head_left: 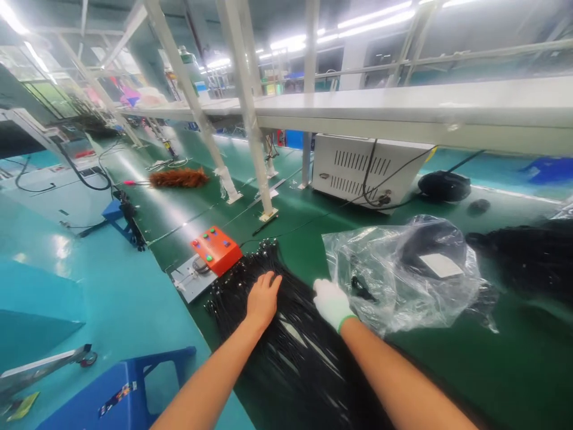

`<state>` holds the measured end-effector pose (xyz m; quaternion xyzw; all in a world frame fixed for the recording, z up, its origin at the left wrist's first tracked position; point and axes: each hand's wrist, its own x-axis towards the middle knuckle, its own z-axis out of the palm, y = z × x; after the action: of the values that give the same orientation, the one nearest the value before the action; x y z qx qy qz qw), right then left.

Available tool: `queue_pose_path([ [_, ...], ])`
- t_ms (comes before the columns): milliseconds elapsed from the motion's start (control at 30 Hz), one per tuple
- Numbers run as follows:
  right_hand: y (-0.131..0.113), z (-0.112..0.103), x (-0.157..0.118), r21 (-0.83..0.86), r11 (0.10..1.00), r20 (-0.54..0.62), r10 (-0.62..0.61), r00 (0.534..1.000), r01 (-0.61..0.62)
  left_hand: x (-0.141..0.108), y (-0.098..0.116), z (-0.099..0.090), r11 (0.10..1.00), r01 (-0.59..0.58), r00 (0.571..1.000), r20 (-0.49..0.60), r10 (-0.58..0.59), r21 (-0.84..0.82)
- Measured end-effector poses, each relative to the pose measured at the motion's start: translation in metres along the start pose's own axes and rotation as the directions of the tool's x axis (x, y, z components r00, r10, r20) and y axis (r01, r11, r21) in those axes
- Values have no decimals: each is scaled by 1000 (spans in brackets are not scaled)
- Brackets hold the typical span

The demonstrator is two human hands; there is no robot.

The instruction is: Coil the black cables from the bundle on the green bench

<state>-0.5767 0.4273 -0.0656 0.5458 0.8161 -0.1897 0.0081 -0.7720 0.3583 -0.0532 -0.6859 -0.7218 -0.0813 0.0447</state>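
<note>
It was a factory workshop: a long green workbench [496, 370] carried black cables [308, 373] and 1 orange control box [217, 249] under strip lights [376, 16].

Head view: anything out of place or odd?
The right hand wears a white, green-edged glove; the left hand is bare, an odd mismatch. A brown, fluffy duster lies on the green tabletop beyond the orange button box, perhaps out of place. No spill shows.

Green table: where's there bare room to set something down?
Bare green tabletop shows between the black cables and clear bag, beyond the right hand; between the red button box and brown duster; and at lower right, below the bag. Crowded: around the left hand, where cables spread.
</note>
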Motion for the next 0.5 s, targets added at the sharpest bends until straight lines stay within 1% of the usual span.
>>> queue_pose_path([
  [100,6,-2,8,12,1000,-23,15,1000,-15,1,-1,-7,991,120,992,-31,-121,-59],
  [167,2,-6,13,22,999,-69,-30,997,31,9,-2,-10,980,175,984,-20,-177,-96],
  [200,-3,-7,16,26,997,-93,-73,993,76,15,-2,-10,974,195,980,-5,-197,-113],
  [267,-16,-7,22,30,983,-120,-179,977,184,30,-4,-6,961,241,971,38,-238,-136],
  [333,-30,-3,27,33,965,-108,-254,961,259,48,-6,2,938,315,948,101,-302,-143],
  [433,-41,9,33,37,962,-80,-266,961,270,74,-11,15,895,425,896,203,-396,-131],
  [500,-41,16,35,46,968,-82,-242,967,246,86,-16,21,898,415,893,251,-373,-144],
])
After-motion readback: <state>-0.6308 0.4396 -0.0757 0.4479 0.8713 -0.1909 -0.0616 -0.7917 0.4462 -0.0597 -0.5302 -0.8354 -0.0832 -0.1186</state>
